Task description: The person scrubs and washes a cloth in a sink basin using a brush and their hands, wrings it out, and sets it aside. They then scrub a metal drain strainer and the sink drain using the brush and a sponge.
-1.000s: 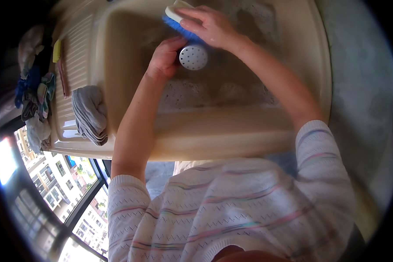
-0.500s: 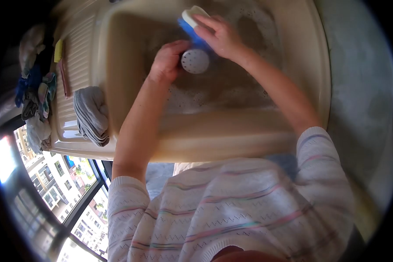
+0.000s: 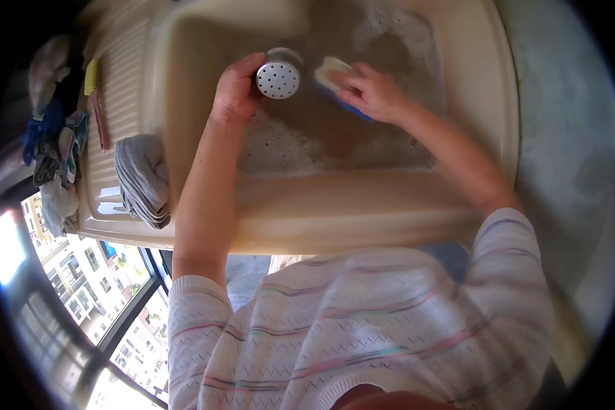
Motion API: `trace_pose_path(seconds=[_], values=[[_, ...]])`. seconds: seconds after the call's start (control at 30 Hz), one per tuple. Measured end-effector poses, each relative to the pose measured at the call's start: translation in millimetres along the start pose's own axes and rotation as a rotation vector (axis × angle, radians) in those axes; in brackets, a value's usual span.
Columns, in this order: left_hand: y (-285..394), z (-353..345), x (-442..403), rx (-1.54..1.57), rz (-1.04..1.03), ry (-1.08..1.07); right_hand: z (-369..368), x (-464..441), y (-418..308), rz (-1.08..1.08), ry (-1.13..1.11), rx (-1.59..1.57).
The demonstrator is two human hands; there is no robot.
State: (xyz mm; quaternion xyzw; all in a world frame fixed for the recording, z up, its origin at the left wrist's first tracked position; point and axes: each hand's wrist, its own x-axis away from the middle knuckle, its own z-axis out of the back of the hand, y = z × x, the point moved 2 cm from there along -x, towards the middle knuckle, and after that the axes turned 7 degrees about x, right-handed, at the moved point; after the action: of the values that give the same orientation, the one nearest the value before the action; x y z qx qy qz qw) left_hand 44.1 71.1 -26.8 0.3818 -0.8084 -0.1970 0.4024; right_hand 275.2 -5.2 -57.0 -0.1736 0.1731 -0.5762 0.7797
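Note:
My left hand (image 3: 238,89) grips a metal strainer (image 3: 278,80) by its side, above the soapy water in the basin (image 3: 307,232). The strainer's round, hole-dotted face points toward me, and its short cylindrical body shows behind. To the right, my right hand (image 3: 378,94) is closed on a scrub brush (image 3: 333,72) with a cream-coloured back. Its blue bristles face down and are partly hidden and blurred. A gap separates the brush from the strainer.
Left of the basin, the ribbed washboard (image 3: 126,89) carries a folded grey cloth (image 3: 142,179) and a long-handled brush (image 3: 96,102) with yellow bristles. Crumpled cloths (image 3: 48,133) lie at the far left. A window (image 3: 126,328) is at lower left.
My right hand has drawn the brush down and right, off the strainer. My left hand has shifted the strainer left and slightly up, keeping hold of it.

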Motion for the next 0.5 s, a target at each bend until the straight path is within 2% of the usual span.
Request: trace_pose_path(seconds=[0.03, 0.1, 0.13, 0.23, 0.27, 0.33, 0.4, 0.5], values=[[-1, 0, -1, -0.017, 0.019, 0.010, -6, 10, 14, -0.010, -0.101, 0.071], [-14, 3, -1, -0.043, 0.057, 0.043, -13, 17, 57, -0.225, -0.069, 0.120], [-19, 9, -8, -0.014, 0.068, -0.020, -16, 16, 68, -0.339, -0.048, 0.139], [-37, 36, -19, 0.002, 0.172, 0.149, -47, 3, 60, -0.563, -0.187, 0.095], [-43, 48, -26, -0.011, 0.209, 0.178, -52, -3, 52, -0.574, -0.177, -0.226], [-51, 54, -28, 0.011, 0.234, 0.229, -70, -13, 31, -0.419, 0.023, -0.773], [-56, 49, -24, 0.012, 0.244, 0.237, -54, -31, -8, -0.264, 0.078, -0.702], [-44, 32, -16, -0.045, 0.202, 0.170, -48, -44, -18, -0.113, 0.219, -0.360]])
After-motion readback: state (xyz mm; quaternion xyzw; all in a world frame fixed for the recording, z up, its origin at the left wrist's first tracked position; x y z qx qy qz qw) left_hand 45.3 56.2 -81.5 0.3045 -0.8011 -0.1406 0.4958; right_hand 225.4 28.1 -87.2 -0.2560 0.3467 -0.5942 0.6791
